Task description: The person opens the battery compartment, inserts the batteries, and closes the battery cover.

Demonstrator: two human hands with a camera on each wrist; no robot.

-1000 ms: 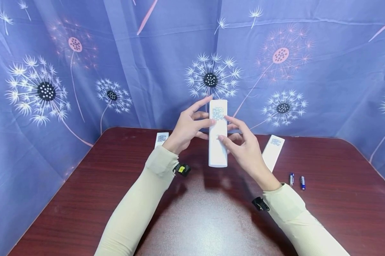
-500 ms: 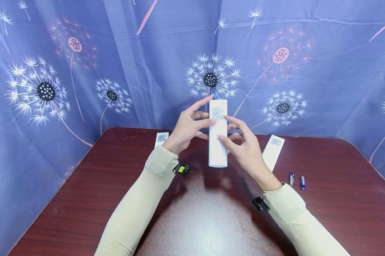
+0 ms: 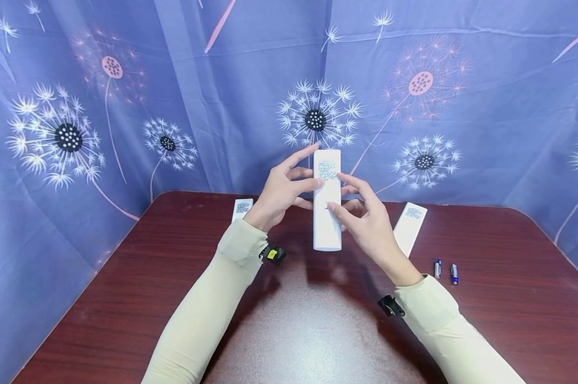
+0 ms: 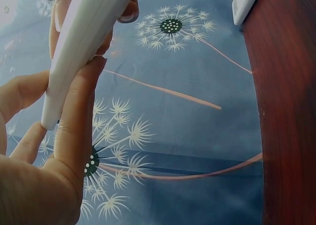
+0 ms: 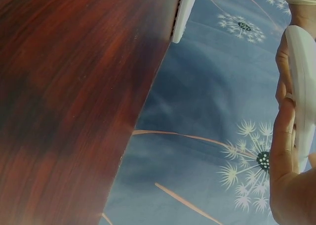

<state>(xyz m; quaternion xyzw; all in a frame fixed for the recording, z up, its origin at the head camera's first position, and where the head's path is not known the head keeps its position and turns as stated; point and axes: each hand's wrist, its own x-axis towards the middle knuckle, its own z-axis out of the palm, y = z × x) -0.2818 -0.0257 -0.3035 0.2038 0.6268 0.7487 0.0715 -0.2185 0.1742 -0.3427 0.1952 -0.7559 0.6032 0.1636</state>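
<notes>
A white remote control (image 3: 327, 234) is held upright above the far part of the table, its labelled back towards the head camera. My left hand (image 3: 283, 191) grips its upper part from the left, thumb on the back and index fingertip at the top corner. From the right, my right hand (image 3: 365, 218) holds it too, with the thumb at a small dark notch on the back and the other fingers at the far edge. In the left wrist view the remote (image 4: 84, 42) runs between thumb and fingers. The right wrist view shows the remote (image 5: 302, 86) edge-on.
A second white remote (image 3: 242, 207) lies behind my left wrist, partly hidden. Another remote (image 3: 410, 226) lies slanted behind my right wrist. Two blue and silver batteries (image 3: 445, 271) rest on the dark red table (image 3: 101, 298) at right. A blue dandelion curtain (image 3: 250, 106) hangs behind.
</notes>
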